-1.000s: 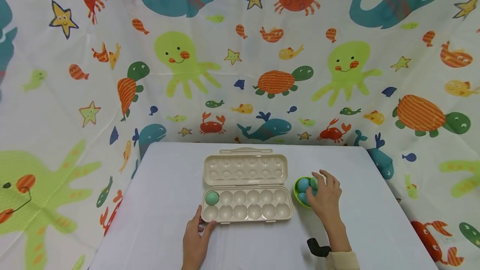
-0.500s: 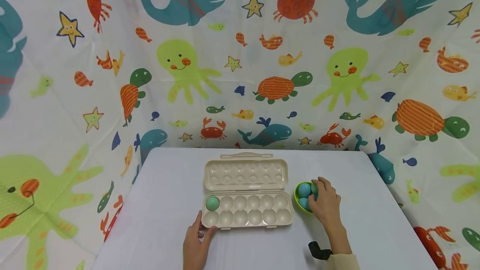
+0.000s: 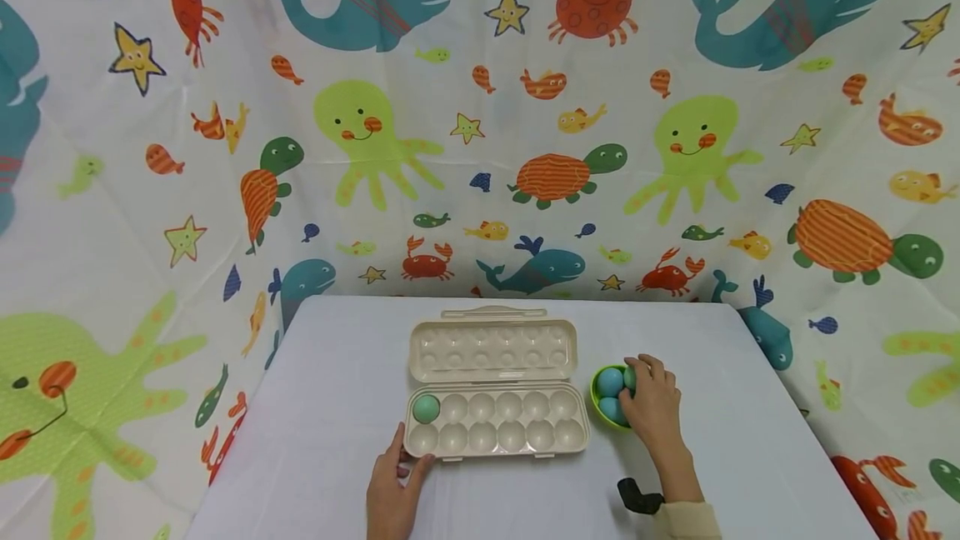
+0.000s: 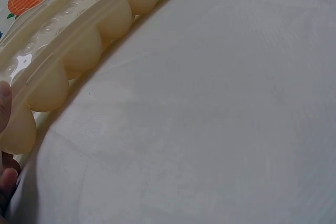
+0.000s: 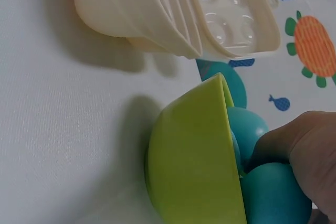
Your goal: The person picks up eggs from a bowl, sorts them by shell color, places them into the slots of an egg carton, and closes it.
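Observation:
An open beige egg carton [image 3: 497, 422] lies on the table, with one green egg [image 3: 426, 408] in its back-left cup. My left hand [image 3: 393, 486] grips the carton's front-left corner; the left wrist view shows a fingertip [image 4: 4, 103] at the rim and others lower down. To the right of the carton stands a lime-green bowl [image 5: 191, 156] holding blue eggs [image 3: 611, 382]. Over its right side, my right hand [image 3: 654, 402] pinches a green egg [image 3: 630, 378] between thumb and fingers. The hand partly hides that egg and the bowl.
The carton's lid [image 3: 492, 350] is folded back behind the cups. A white cloth covers the table [image 3: 322, 373]. Behind it hangs a curtain [image 3: 480, 148] printed with sea animals. A black strap-like piece [image 3: 639, 497] sits beside the right wrist.
The head view has tilted up slightly. My right-hand fingers have drawn in closer round the green egg at the bowl. The left hand keeps its place on the carton.

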`<state>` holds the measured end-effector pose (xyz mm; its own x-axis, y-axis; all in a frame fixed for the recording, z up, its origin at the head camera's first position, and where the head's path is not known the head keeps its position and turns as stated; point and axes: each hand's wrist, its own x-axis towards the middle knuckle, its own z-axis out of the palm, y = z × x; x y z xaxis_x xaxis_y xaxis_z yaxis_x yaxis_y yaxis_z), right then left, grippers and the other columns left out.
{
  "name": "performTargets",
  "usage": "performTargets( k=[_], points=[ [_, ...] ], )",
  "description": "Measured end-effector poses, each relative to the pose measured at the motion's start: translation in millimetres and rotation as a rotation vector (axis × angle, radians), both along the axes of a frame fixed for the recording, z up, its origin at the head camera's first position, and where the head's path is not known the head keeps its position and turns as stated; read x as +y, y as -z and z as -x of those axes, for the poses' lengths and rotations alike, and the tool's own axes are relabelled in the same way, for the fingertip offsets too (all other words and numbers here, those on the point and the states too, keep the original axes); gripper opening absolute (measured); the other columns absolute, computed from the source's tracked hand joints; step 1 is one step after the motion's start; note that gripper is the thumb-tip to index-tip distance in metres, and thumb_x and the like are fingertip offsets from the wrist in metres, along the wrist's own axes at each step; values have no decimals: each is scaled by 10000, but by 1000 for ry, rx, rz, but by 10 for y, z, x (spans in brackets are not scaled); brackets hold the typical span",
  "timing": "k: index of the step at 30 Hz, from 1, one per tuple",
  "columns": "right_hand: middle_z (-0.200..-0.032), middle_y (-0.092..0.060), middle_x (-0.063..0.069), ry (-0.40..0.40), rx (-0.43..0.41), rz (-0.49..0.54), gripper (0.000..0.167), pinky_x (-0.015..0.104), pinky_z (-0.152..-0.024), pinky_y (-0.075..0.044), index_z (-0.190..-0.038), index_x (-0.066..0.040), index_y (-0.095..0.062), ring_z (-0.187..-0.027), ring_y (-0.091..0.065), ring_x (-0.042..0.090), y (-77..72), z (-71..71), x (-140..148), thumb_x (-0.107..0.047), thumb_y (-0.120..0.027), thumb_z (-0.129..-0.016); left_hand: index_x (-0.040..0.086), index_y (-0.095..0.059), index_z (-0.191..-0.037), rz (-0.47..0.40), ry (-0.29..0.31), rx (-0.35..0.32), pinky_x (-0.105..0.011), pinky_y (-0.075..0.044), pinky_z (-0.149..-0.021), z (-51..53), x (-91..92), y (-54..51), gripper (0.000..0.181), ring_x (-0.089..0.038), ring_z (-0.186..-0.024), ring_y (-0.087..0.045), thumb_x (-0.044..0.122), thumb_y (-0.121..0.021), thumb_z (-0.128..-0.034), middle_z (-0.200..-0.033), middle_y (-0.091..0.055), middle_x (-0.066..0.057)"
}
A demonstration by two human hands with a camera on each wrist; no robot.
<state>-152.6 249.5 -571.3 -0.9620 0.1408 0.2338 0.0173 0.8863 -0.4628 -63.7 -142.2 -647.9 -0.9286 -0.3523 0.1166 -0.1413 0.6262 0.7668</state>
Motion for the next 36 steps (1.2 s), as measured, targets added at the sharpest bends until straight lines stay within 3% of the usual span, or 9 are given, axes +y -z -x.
performTargets(
  k=[10, 15, 23, 29, 33, 36],
  points=[
    [-1364, -498, 303, 37, -4, 59, 519, 620, -866, -399, -1345, 33, -500, -1161, -475, 506, -13, 20, -42, -99, -606, -854, 90, -497, -1473, -10, 5, -23, -209, -414, -662, -11, 8, -30, 731, -47, -777, -458, 430, -751, -878, -982, -626, 3],
    [-1376, -505, 293, 61, -3, 84, 522, 608, -871, -389, -1383, 17, -477, -1159, -480, 480, -33, 27, -70, -138, -577, -894, 88, -497, -1472, -11, 7, -3, -212, -422, -677, -11, 4, -20, 731, -40, -776, -460, 422, -756, -876, -978, -634, 13],
    [-1338, -533, 307, 74, 113, 215, 473, 619, -926, -362, -1377, 44, -481, -1142, -500, 462, -121, 33, -244, -195, -531, -973, 73, -491, -1474, -22, 24, 7, -227, -427, -693, -15, -14, -20, 733, -51, -778, -468, 423, -749, -884, -978, -649, 5],
    [-1341, -542, 298, 3, 184, 331, 462, 589, -974, -459, -1424, 41, -440, -1171, -559, 426, -234, 50, -499, -238, -452, -1055, 72, -480, -1482, -34, 24, -9, -229, -423, -705, -13, -20, -31, 744, -61, -794, -468, 452, -730, -893, -996, -653, 0],
    [-1160, -606, 234, -74, 183, 404, 420, 431, -808, -556, -1418, 4, -469, -926, -640, 336, -309, 68, -695, -222, -452, -1065, 83, -491, -1477, -28, 16, 2, -221, -421, -697, -2, -14, -7, 744, -48, -789, -466, 456, -739, -883, -982, -650, 16],
    [-1003, -610, 164, -143, 142, 489, 392, 274, -665, -548, -1406, -31, -487, -782, -644, 293, -329, 80, -836, -229, -463, -1068, 84, -496, -1474, -32, 16, 15, -222, -421, -693, 6, -12, 11, 743, -48, -785, -468, 443, -753, -875, -973, -647, 14]
  ],
)
